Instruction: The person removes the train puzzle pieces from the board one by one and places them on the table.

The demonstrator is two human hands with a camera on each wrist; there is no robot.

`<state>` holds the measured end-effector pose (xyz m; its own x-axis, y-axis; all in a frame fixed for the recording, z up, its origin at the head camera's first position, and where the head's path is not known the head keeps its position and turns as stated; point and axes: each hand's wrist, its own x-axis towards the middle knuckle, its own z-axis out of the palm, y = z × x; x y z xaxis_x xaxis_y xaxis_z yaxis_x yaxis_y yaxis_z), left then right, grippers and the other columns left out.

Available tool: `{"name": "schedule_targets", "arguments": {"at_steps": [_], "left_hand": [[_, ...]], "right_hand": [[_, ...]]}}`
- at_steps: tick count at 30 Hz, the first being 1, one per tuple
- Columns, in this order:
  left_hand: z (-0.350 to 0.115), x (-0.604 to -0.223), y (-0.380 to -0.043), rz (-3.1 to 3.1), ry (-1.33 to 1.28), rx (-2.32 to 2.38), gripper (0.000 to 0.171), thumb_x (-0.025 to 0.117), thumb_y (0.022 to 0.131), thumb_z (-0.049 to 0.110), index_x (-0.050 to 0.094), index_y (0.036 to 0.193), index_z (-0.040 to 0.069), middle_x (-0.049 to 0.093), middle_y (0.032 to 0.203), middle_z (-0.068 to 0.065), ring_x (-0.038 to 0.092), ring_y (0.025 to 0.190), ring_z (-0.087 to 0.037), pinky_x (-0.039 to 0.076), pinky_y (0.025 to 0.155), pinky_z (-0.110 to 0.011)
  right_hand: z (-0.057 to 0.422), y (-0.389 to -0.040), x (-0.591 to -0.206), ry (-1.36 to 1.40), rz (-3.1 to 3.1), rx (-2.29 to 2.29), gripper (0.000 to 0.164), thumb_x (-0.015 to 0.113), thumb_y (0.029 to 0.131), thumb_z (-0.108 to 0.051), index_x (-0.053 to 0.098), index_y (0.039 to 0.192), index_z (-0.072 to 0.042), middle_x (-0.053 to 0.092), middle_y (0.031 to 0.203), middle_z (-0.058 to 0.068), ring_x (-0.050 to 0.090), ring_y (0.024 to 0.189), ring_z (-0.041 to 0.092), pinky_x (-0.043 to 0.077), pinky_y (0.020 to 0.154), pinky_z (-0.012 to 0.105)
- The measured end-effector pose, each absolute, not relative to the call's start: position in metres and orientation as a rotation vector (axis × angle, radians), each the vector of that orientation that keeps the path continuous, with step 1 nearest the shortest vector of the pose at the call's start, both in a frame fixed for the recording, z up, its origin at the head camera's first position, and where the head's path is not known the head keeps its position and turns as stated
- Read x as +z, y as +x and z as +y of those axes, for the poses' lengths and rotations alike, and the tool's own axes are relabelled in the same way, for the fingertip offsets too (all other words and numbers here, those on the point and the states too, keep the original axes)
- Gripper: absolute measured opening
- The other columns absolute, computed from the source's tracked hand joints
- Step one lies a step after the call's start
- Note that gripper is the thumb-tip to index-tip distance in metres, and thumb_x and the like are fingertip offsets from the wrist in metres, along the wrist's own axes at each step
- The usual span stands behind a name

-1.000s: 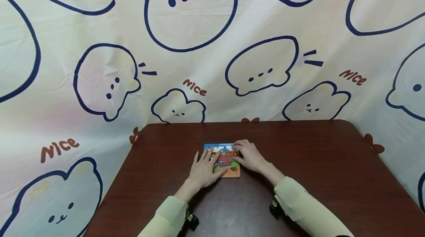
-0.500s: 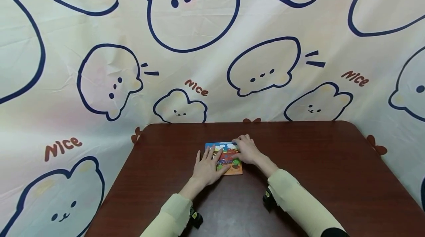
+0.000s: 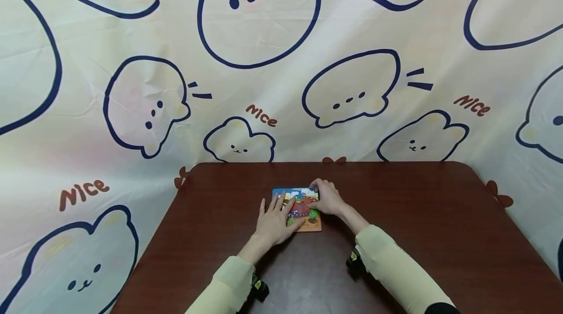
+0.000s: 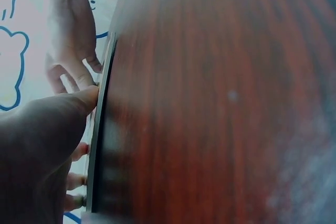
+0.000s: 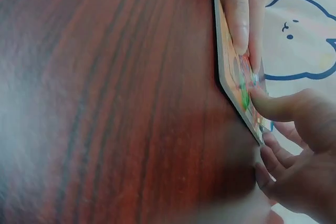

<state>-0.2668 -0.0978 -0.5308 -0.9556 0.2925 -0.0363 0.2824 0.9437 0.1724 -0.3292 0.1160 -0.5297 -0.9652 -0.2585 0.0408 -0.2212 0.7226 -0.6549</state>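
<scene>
Resting, left hand [image 3: 271, 226]: fingers released, spread on picture board [image 3: 313, 226].
Right hand [image 3: 329, 199]: fingers pinched its upper-right edge.
Board: lay below frame centre.
Risk: uneven pressure might have skewed it.

Colourful board [image 3: 301, 212] partly hidden by left hand [image 3: 273, 223], left sleeve [image 3: 223, 283] cut off below

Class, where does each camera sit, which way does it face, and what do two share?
Head: head-worn, facing forward and down at the picture board, table and cartoon-print backdrop; left hand, right hand and sleeves show.
Left wrist: on that wrist, facing low across the table at the board; left hand near, right hand beyond.
Right wrist: on that wrist, facing low along the board; right hand near, part of left hand beyond.
Both wrist views share board and hands.
</scene>
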Motion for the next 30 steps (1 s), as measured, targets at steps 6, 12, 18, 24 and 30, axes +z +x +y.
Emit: {"name": "schedule_targets", "arguments": {"at_steps": [6,12,18,24,30], "left_hand": [[-0.097,-0.531,-0.268,3.048,0.459,0.264,0.083,0.049,0.105,0.077,0.041,0.172,0.029,0.033,0.182,-0.01,0.03,0.17,-0.035,0.02,0.137,-0.068],[-0.097,-0.53,-0.267,3.055,0.468,0.278,0.086,0.05,0.105,0.077,0.039,0.173,0.026,0.033,0.182,-0.01,0.03,0.17,-0.035,0.02,0.137,-0.068],[-0.098,-0.53,-0.266,3.058,0.482,0.296,0.083,0.051,0.105,0.075,0.038,0.173,0.03,0.034,0.181,-0.012,0.03,0.17,-0.037,0.019,0.137,-0.069],[-0.098,-0.53,-0.265,3.042,0.484,0.257,0.079,0.048,0.106,0.076,0.04,0.172,0.033,0.031,0.182,-0.011,0.028,0.171,-0.036,0.018,0.137,-0.07],[-0.098,-0.53,-0.266,3.032,0.476,0.257,0.079,0.045,0.107,0.077,0.038,0.173,0.035,0.029,0.183,-0.011,0.026,0.172,-0.035,0.016,0.137,-0.069]], "right_hand": [[0.114,-0.328,-0.529,-0.334,2.808,-1.236,0.048,0.09,0.092,-0.013,0.069,0.135,-0.005,0.073,0.114,0.013,0.066,0.108,0.032,0.046,0.105,0.06],[0.114,-0.327,-0.529,-0.347,2.774,-1.276,0.049,0.09,0.091,-0.009,0.073,0.136,-0.003,0.077,0.1,0.008,0.069,0.088,0.018,0.055,0.095,0.05],[0.117,-0.328,-0.533,-0.387,2.71,-1.32,0.044,0.09,0.092,-0.01,0.076,0.134,-0.005,0.077,0.094,0.005,0.067,0.08,0.011,0.057,0.083,0.036],[0.122,-0.329,-0.534,-0.41,2.577,-1.443,0.039,0.086,0.095,-0.008,0.076,0.131,0.002,0.08,0.096,0.013,0.072,0.081,0.014,0.062,0.078,0.033],[0.123,-0.329,-0.535,-0.431,2.526,-1.509,0.039,0.083,0.097,-0.005,0.074,0.134,0.004,0.084,0.101,0.017,0.079,0.091,0.022,0.065,0.082,0.035]]}}
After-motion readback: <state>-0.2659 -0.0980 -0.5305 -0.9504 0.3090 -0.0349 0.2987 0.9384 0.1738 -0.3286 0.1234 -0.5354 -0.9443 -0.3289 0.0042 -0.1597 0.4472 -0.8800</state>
